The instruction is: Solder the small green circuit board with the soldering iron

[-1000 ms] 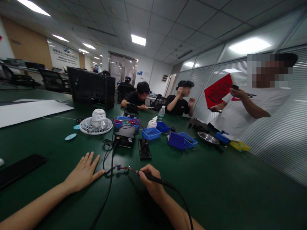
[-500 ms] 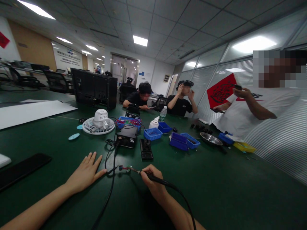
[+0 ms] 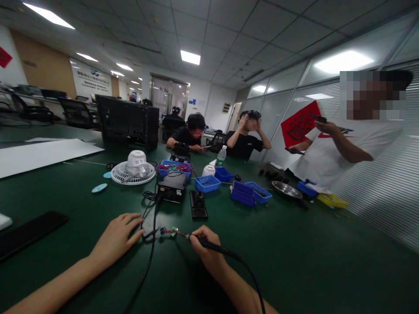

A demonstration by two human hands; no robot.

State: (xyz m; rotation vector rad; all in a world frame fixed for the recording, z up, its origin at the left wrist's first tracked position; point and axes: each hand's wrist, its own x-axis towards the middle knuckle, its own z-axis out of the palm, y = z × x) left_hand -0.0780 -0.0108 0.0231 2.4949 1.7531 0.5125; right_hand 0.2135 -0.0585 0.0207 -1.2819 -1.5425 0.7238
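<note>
My right hand (image 3: 209, 253) grips a soldering iron (image 3: 212, 246) like a pen, its cord trailing toward the bottom edge. The iron's tip points left at a small green circuit board (image 3: 174, 230); whether they touch is too small to tell. Short red wires (image 3: 167, 231) run from the board to a small dark part on its left. My left hand (image 3: 118, 237) rests on the green table (image 3: 262, 261) with thumb and fingers apart, holding nothing. Its fingertips reach the black cable (image 3: 151, 257) beside the board.
Ahead stand a black soldering station (image 3: 171, 193), an iron stand (image 3: 198, 206), a white fan part (image 3: 134, 168) and several blue bins (image 3: 207, 183). A metal pan (image 3: 286, 189) lies to the right, a black keyboard-like slab (image 3: 32, 233) to the left. Several people are across the table.
My left hand has gone from lying flat with spread fingers to a more arched pose, fingers turned right toward the cable. My right hand keeps the soldering iron in nearly the same place.
</note>
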